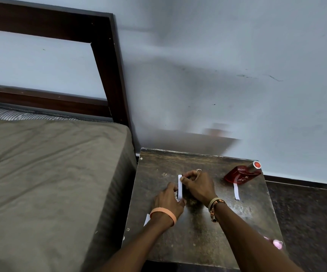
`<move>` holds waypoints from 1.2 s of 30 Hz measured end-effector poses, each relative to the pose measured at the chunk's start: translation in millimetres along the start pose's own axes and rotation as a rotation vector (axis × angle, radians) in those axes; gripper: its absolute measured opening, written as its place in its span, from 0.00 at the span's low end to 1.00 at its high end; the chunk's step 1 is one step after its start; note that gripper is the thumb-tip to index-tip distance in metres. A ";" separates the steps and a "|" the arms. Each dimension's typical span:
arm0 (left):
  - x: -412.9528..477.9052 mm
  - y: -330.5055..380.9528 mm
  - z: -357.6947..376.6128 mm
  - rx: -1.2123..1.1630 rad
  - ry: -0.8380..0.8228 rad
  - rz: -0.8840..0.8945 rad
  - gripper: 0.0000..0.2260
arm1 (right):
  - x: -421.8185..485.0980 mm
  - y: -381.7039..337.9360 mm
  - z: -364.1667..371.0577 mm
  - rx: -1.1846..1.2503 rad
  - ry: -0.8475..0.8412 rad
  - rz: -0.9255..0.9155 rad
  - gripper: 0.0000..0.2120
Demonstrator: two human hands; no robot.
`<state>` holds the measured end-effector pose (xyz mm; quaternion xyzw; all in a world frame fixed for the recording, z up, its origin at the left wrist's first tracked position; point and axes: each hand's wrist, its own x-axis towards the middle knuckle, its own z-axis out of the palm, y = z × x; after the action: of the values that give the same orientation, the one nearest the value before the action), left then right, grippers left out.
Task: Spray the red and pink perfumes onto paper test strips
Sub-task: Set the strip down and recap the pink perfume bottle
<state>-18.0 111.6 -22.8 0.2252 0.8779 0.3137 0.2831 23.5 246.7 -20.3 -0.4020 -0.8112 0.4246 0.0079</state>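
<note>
- A small dark, scuffed table (198, 242) stands beside a bed (50, 173), against a blue-grey wall (217, 75). Everything for the task lies on the table.
- Nearest, behind and to the right of the grip, the pink perfume (276, 243) lies at the table's edge, partly hidden by the right forearm. It looks parked within reach for its turn.
- Behind and to the left of the grip, a white paper scrap (146, 219) juts out from under the left wrist at the table's left edge.
- Both forearms reach forward and converge on the middle of the table, wrists low.
- The left hand (168, 199) is curled against the lower end of the paper strip (180, 187), thumb at its bottom edge.
- The right hand (196, 187) pinches the strip's top between thumb and forefinger, the other fingers folded in. Holding both ends probably steadies or straightens the strip before spraying.
- To the right of the grip, apart from it, a second strip (236, 191) lies flat.
- Just beyond that strip's far end the red perfume (241, 173) lies on its side, cap towards the far right corner. No hand touches it.
</note>
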 end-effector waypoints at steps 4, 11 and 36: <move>-4.5 1.1 -13.4 -0.087 0.000 -0.017 0.19 | -5.5 -4.1 -8.3 0.055 -0.001 0.016 0.03; -33.8 6.5 -44.3 -0.184 0.065 0.056 0.12 | -46.5 -9.8 -29.0 0.102 0.105 -0.005 0.05; -158.6 178.6 60.6 0.257 -0.159 0.356 0.18 | -232.6 69.6 -187.2 0.003 0.195 0.152 0.26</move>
<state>176.6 171.7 115.9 0.4347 0.8321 0.2253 0.2607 292.1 243.2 127.4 -0.5017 -0.7732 0.3840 0.0548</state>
